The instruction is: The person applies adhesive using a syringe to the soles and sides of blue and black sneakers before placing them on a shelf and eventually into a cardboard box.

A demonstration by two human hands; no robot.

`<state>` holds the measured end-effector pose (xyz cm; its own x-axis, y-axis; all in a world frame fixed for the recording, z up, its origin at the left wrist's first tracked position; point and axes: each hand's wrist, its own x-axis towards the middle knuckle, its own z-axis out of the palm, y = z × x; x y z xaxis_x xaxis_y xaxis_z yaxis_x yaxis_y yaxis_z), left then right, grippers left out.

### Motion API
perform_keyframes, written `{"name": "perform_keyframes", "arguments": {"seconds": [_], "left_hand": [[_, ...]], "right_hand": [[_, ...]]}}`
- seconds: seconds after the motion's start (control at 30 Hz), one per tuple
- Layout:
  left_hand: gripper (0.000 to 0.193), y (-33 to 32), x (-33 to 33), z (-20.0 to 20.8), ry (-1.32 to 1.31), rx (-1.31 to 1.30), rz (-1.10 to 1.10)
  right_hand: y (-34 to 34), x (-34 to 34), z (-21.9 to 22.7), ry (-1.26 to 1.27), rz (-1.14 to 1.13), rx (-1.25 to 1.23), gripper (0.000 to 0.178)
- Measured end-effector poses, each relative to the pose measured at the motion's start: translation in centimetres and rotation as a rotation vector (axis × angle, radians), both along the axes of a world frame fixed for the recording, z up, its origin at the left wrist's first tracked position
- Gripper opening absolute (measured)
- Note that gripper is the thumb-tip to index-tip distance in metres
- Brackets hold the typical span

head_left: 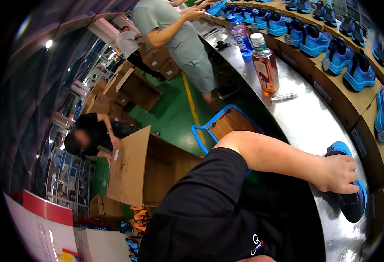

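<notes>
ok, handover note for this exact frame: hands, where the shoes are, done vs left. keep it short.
Hands: one hand of the wearer, reaching from the lower left, rests flat on a blue and black shoe lying on the steel bench; which hand it is cannot be told, and the other is out of view.
Things: a row of blue shoes stands on the brown shelf behind the bench. An amber drink bottle stands further up the bench.
Done: many shoes are shelved.
Left: the shoe under the hand is not on the shelf.
</notes>
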<state>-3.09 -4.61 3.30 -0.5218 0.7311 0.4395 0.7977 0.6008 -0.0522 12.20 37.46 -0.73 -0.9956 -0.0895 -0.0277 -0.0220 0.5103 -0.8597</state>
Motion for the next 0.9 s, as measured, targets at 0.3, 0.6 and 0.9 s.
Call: {"name": "perform_keyframes", "arguments": {"seconds": [0.3, 0.6, 0.9], "left_hand": [[0.031, 1.9, 2.6, -0.3, -0.085, 0.224, -0.286], [0.027, 2.9, 3.8, -2.0, -0.154, 0.301, -0.334], [0.024, 2.7, 4.1, -4.2, -0.151, 0.462, -0.345]], "right_hand": [[-2.6, -0.2, 2.3, -0.221, -0.252, -0.349, 0.133], [-11.2, -6.5, 8.3, -0.383, 0.187, -1.291, 0.114], [-15.2, -9.9, 7.2, -0.558, 0.278, -1.207, 0.117]]}}
